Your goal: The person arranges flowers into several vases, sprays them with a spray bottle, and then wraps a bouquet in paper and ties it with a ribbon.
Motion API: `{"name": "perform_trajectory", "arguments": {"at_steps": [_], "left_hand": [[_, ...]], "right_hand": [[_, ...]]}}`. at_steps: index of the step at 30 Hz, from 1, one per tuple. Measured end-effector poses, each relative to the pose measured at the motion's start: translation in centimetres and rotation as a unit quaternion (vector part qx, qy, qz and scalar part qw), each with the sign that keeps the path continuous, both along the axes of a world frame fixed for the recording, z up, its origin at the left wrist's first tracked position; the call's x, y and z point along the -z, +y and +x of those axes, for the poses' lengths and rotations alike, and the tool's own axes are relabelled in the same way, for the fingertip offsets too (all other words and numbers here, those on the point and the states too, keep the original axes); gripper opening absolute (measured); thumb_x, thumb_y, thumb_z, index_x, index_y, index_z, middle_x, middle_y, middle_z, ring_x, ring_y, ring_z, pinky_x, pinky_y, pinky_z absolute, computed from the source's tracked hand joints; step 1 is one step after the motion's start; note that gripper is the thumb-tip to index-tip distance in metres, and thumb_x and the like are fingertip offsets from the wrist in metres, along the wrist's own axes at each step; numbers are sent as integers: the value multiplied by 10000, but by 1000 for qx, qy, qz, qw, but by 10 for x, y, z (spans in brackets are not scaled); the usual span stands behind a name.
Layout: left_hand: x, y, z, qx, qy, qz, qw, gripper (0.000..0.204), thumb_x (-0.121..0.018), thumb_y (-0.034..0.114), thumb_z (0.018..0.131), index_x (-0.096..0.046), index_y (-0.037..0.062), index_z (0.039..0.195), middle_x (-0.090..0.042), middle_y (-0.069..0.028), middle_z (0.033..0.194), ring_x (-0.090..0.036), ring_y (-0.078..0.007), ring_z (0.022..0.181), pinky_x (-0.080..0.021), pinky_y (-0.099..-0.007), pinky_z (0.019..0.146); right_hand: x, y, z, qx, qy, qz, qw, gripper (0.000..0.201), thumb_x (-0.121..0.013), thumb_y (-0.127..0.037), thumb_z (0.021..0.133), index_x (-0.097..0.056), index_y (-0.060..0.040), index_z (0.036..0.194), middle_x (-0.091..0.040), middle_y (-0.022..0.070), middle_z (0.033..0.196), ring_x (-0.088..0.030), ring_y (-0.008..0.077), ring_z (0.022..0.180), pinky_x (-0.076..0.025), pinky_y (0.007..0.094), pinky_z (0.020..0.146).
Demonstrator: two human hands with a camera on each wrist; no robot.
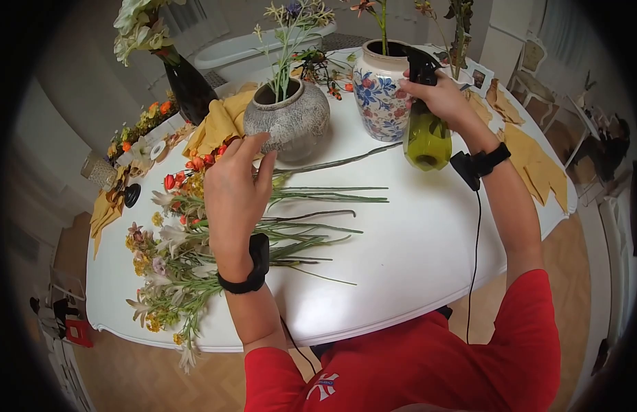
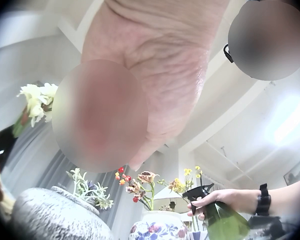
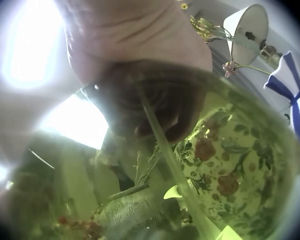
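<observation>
My right hand (image 1: 448, 101) grips a green see-through spray bottle (image 1: 428, 141) by its neck, under the black spray head. It stands in front of a white vase with blue and red flowers (image 1: 377, 96). In the right wrist view the bottle's wall (image 3: 230, 150) fills most of the picture, and its dip tube shows inside. My left hand (image 1: 232, 196) hovers over the flower bunch (image 1: 171, 261), fingers loosely bent and holding nothing. Its fingertips overlap the lower edge of a round grey textured vase (image 1: 287, 117), which holds pale sprigs.
Several long green stems (image 1: 332, 194) point right across the white table (image 1: 415, 240). Yellow cloths (image 1: 226, 127) lie behind the flowers, with more cloth pieces (image 1: 538, 172) on the right. A dark vase (image 1: 191, 93) with white blooms stands at the back left. A cable hangs from each wrist camera.
</observation>
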State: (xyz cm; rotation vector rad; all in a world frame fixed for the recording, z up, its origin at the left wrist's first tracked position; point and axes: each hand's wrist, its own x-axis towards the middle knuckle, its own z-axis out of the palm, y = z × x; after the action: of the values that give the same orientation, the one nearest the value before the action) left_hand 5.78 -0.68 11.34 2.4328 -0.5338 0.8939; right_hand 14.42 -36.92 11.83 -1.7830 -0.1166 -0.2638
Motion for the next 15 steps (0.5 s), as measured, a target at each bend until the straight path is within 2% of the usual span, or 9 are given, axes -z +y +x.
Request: {"name": "perform_trajectory", "arguments": {"at_steps": [4,5,8,9,12,13,15], "left_hand": [[1,-2,0,1,1,1,1000,224,-747,132,899,-712,57,1108,-696,-132,905,-679,-291,660,-526,-403,637],[1,-2,1,3,3,2,1000,224,-747,132,899,-712,58,1108,-696,-131,905,-678,-290,661,-525,-404,635],[1,-2,1,0,6,13,1000,227,-745,134,902,-713,60,1114,-691,-130,901,-680,-290,659,-527,-407,633],[2,-2,1,1,4,12,1000,227,-745,134,903,-713,60,1115,-690,-130,901,-680,-290,659,-529,-407,633],[3,-2,1,6,10,6,1000,234,-742,136,906,-711,63,1126,-689,-129,913,-686,-292,664,-534,-408,636],[4,-3,1,7,12,3,1000,237,-742,137,906,-710,64,1129,-691,-130,916,-688,-293,666,-535,-407,637],[4,-3,1,8,18,4,1000,242,-740,139,907,-707,65,1135,-693,-133,921,-691,-295,673,-537,-408,641]], "right_hand": [[12,1,-16,7,-4,38,999,317,-787,-207,929,-647,-36,1156,-738,60,1007,-653,130,749,-535,286,722],[13,-2,-17,-7,-7,44,999,384,-809,-187,905,-597,9,1158,-724,104,1013,-715,179,742,-592,318,730],[7,-5,-29,-24,-8,56,998,380,-809,-184,907,-615,5,1174,-721,72,1038,-707,165,788,-590,311,752],[8,-7,-28,28,-23,15,999,366,-801,-167,911,-638,-4,1195,-720,44,1050,-694,145,849,-586,301,762],[-3,-22,-27,26,-82,49,995,365,-795,-157,912,-653,-12,1216,-718,35,1064,-680,131,874,-582,293,757],[-6,-31,-22,29,-118,44,992,405,-764,-180,945,-627,-21,1292,-711,50,1130,-665,132,828,-575,309,741],[-25,-46,-20,51,-131,31,990,418,-768,-177,944,-619,-9,1296,-713,48,1098,-668,140,790,-572,306,731]]}}
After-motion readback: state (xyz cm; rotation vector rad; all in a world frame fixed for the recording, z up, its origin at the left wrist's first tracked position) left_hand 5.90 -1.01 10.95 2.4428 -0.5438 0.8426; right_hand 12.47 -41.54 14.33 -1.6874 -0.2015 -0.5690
